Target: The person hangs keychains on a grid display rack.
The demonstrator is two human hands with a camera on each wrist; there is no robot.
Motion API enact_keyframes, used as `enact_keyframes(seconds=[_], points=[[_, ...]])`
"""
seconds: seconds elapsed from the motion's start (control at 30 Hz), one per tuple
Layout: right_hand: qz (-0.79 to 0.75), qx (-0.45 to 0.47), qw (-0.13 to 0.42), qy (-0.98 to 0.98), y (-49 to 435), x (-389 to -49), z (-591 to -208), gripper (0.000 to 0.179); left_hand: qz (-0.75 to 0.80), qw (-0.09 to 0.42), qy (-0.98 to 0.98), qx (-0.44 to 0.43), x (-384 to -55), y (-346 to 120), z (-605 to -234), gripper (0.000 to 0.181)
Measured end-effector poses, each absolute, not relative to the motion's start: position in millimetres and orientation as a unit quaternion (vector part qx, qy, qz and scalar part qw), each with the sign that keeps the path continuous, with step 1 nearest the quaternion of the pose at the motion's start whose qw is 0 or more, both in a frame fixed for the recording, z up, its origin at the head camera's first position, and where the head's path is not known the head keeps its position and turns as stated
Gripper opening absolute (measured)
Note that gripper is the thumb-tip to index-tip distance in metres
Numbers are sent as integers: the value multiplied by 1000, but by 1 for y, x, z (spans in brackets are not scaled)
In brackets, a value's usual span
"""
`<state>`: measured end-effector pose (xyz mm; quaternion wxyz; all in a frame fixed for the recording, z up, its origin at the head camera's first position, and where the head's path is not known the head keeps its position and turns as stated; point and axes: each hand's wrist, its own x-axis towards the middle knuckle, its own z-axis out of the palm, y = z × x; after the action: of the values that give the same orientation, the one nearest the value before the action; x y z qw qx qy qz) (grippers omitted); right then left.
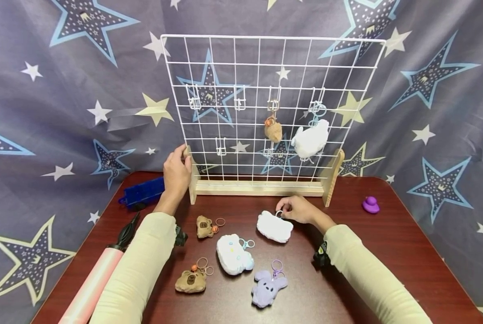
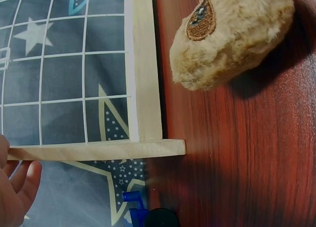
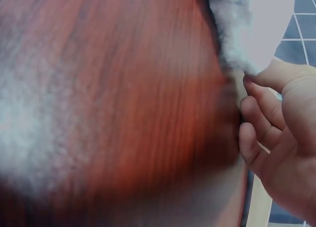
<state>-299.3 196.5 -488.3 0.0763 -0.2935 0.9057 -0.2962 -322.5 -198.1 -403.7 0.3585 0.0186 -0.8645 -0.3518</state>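
My left hand (image 1: pixel 177 173) grips the upper end of the left wooden upright (image 1: pixel 193 180) of a white wire grid rack (image 1: pixel 247 108); in the left wrist view, its fingers (image 2: pixel 30 182) curl at that wooden bar. With thumb and fingers, my right hand (image 1: pixel 300 209) pinches a white plush keychain (image 1: pixel 274 227) by its ring end, in front of the rack. White fur also shows at the fingertips in the right wrist view. From the grid's hooks hang a brown plush keychain (image 1: pixel 273 131) and a larger white plush keychain (image 1: pixel 311 140).
On the table lie brown plush keychains (image 1: pixel 204 227) (image 1: pixel 191 282), a white-and-blue one (image 1: pixel 232 255) and a purple one (image 1: pixel 267 289). Farther out are a purple rubber duck (image 1: pixel 370 205), a blue toy trailer (image 1: pixel 143 193) and a pink tube-shaped object (image 1: pixel 93 283). Several bare hooks (image 1: pixel 240 103) sit on the grid.
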Motion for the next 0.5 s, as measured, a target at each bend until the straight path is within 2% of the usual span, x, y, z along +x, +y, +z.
enact_keyframes(seconds=[0.27,0.5], points=[[-359,-290,97,882,202,-296,-481,18,-352,358,-865,18,-322,-198,-403,38],[-395,-296,82,866,203,-292,-470,23,-350,356,-866,20,-322,-198,-404,38]])
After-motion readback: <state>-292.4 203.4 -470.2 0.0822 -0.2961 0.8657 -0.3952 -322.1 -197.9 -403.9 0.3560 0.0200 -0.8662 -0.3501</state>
